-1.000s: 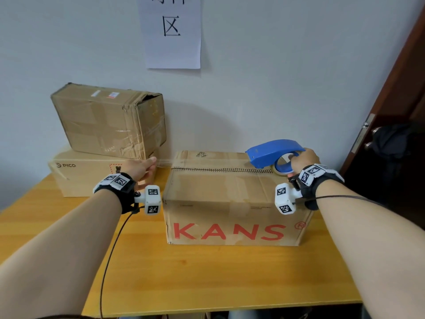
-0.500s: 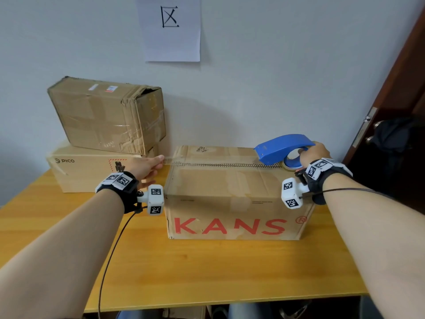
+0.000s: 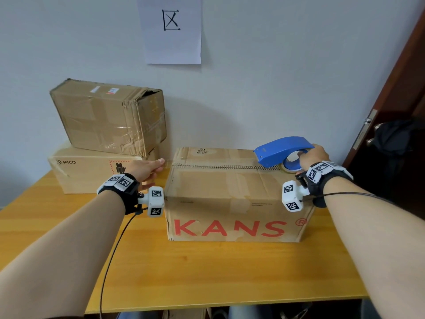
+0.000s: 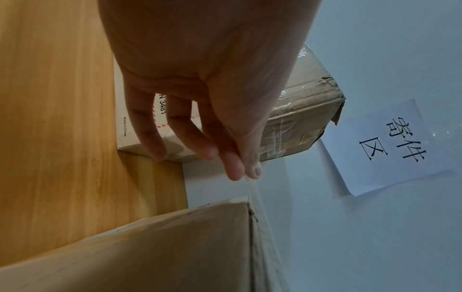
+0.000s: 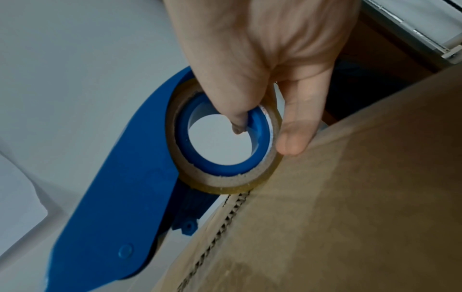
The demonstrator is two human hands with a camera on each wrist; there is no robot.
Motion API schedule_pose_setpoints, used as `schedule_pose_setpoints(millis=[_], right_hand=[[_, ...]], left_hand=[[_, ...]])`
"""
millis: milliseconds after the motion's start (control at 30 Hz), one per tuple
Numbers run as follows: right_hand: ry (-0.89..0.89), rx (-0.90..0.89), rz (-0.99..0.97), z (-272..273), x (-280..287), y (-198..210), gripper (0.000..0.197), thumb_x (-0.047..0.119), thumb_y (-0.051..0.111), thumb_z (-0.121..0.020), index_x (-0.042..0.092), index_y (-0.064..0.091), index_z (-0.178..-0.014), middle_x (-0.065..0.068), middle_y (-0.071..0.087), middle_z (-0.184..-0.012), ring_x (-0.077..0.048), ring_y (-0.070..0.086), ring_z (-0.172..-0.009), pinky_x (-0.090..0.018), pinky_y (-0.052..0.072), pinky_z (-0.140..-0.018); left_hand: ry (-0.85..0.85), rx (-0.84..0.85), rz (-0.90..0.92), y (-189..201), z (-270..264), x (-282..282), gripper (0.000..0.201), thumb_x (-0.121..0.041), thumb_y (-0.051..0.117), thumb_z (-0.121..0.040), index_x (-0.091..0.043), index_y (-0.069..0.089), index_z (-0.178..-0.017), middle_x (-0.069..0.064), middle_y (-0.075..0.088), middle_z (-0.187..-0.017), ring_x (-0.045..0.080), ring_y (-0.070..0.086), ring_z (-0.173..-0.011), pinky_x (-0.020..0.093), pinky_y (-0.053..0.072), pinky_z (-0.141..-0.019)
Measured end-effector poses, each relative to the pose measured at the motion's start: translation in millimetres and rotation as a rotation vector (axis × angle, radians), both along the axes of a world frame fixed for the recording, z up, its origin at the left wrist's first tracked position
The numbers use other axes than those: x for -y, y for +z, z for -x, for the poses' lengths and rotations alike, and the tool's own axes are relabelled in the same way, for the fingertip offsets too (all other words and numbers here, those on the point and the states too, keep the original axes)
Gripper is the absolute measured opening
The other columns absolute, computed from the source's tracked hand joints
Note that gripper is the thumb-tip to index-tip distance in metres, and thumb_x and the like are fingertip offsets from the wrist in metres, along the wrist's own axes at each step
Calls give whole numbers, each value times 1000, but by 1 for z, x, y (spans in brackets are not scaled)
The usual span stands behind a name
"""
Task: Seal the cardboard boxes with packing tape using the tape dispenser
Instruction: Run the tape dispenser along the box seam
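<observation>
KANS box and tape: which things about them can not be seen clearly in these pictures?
- Tape strip: clear film, nearly invisible in the head view; whether it lies on the KANS box seam cannot be told.
- Tape end: in the left wrist view the left hand fingertips pinch something too thin to make out.
- Tape dispenser blade: hidden by its blue body in the right wrist view; the right hand covers the handle.

Hidden, cropped and illegible items

The KANS box [image 3: 232,199] shows only its top and near face; the small print [image 3: 261,204] on that face is too small to read. The PICO box [image 3: 92,173] is partly covered by the taped box [image 3: 108,116] and the left hand [image 3: 143,169]. The paper sign [image 3: 171,31] is cut by the top edge in the head view. Most fingers of the right hand [image 3: 312,156] are hidden behind the tape dispenser [image 3: 281,151]. The door [image 3: 397,116] runs off the right edge.
</observation>
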State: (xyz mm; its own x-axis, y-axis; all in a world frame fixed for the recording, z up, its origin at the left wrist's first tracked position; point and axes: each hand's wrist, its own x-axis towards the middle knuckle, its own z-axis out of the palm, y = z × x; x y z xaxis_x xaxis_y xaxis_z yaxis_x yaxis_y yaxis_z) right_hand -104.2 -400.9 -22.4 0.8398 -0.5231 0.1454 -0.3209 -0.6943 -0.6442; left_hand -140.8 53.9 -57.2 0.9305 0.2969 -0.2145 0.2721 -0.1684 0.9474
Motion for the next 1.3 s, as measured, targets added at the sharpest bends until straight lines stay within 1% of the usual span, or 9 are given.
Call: schedule_pose_setpoints(millis=[200,300,367,600,867,933,1033,1133,1300], right_hand=[[-4,3,7,-1,0,0,21,16,56,-100,7,61,-117,-19,66,-114,-35,56,-89,-39,44,-79],[15,-23,37,-4,1,1,21,12,56,-99,1,62,-117,-23,65,-116,-32,52,-85,-36,39,-74],[22,-26,42,-5,1,1,22,10,55,-99,-1,62,-118,-25,65,-118,-31,51,-85,-35,38,-74],[9,-14,58,-5,-2,-1,19,11,54,-100,4,62,-116,-19,65,-108,-33,53,-84,-37,40,-75],[-9,-12,45,-3,-3,-1,19,13,54,-99,6,60,-116,-20,65,-112,-35,54,-87,-41,46,-82],[-8,-6,47,-3,-3,-2,19,12,54,-99,6,60,-116,-21,65,-113,-35,53,-87,-41,46,-82],[2,2,42,-2,-4,-2,20,11,53,-99,5,60,-117,-21,65,-113,-36,55,-88,-40,45,-80],[3,-3,36,-1,-5,-1,21,10,53,-99,5,60,-118,-21,65,-114,-40,60,-97,-40,44,-81],[-4,1,38,0,-3,-1,21,10,53,-99,5,60,-118,-21,65,-115,-38,58,-92,-39,44,-79]], left_hand=[[-93,-141,-12,-8,-14,-16,22,-42,80,-80,-22,74,-77,-10,74,-86,12,59,-87,32,49,-74],[-235,-215,-27,-9,-24,-33,46,-55,85,-56,-22,82,-88,-6,74,-113,17,60,-113,38,43,-107],[-275,-258,-110,-15,-33,-43,57,-65,87,-49,-27,83,-91,-6,73,-117,21,59,-116,45,41,-111],[-203,-248,-229,2,-19,-20,42,-41,78,-83,-9,76,-109,-2,75,-101,13,63,-87,26,43,-65],[-185,-238,-288,3,-16,0,18,-29,72,-93,-13,67,-87,-10,69,-55,5,64,-44,15,44,-36],[-209,-243,-314,5,-15,3,22,-33,72,-92,-11,70,-92,-7,74,-67,10,72,-61,19,54,-49],[-232,-262,-357,8,-14,2,33,-41,74,-89,-10,73,-99,-3,76,-94,24,69,-105,37,58,-87],[-278,-305,-401,15,-10,3,38,-46,67,-92,-11,68,-109,-5,72,-96,20,61,-113,31,49,-76],[-332,-426,-496,15,-8,-4,67,-53,62,-93,-7,50,-140,11,59,-139,29,54,-128,41,49,-93]])
